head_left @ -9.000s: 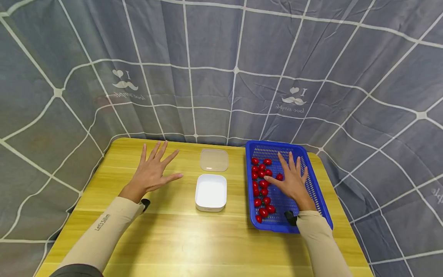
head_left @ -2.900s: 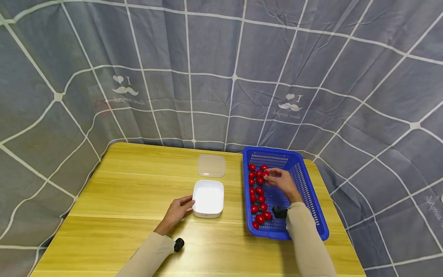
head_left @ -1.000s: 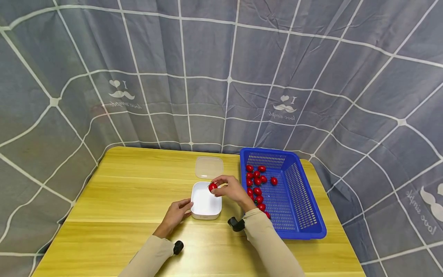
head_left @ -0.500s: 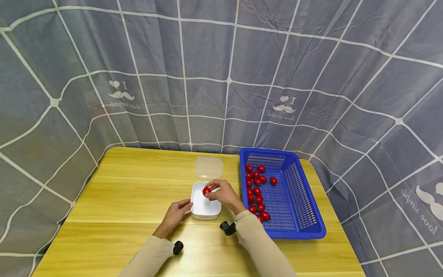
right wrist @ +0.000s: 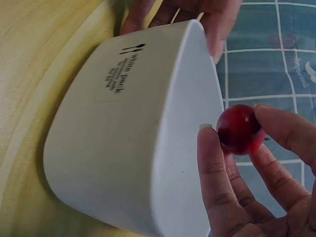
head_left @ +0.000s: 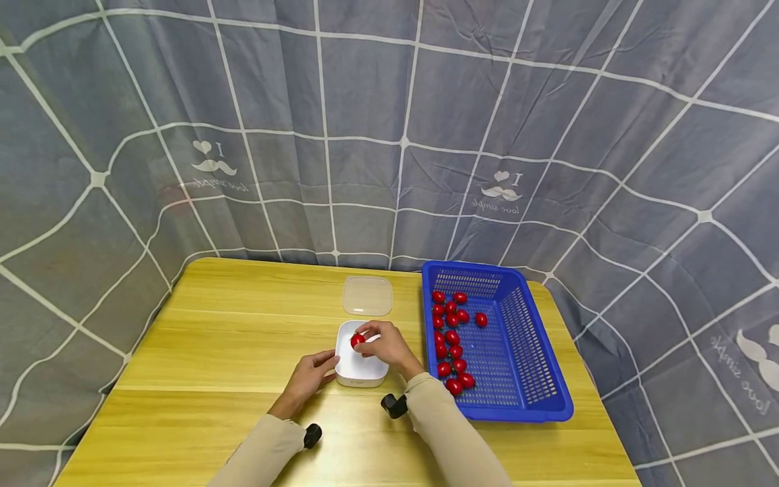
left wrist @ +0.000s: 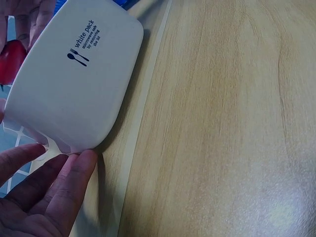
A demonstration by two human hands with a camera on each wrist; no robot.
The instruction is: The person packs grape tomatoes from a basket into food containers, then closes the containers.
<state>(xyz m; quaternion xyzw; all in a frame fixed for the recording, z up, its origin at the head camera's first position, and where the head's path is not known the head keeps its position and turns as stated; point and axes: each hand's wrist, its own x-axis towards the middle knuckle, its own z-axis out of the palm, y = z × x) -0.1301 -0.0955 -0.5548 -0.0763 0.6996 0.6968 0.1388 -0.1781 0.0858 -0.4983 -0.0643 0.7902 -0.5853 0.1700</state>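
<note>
My right hand (head_left: 389, 348) pinches a cherry tomato (right wrist: 241, 129) between thumb and fingers. It holds the tomato over the opening of a white plastic food box (head_left: 359, 368), which stands on the table. In the right wrist view the tomato is level with the box's rim. My left hand (head_left: 306, 379) grips the box's left side, its thumb over the rim and its fingers (left wrist: 74, 187) against the outer wall. The box wall carries printed words and a fork and spoon mark. Only part of the box's inside shows, since my right hand covers some of it.
A blue plastic basket (head_left: 523, 409) stands at the right, with several cherry tomatoes (head_left: 452, 336) mostly along its left side. A clear flat lid (head_left: 368, 296) lies behind the box. A grey checked curtain (head_left: 365, 169) hangs behind the wooden table (head_left: 243, 325).
My right hand took a tomato from the basket and brought it left over the box; in the last second it moved slightly further left and lower. My left hand came to the box earlier and stays there.
</note>
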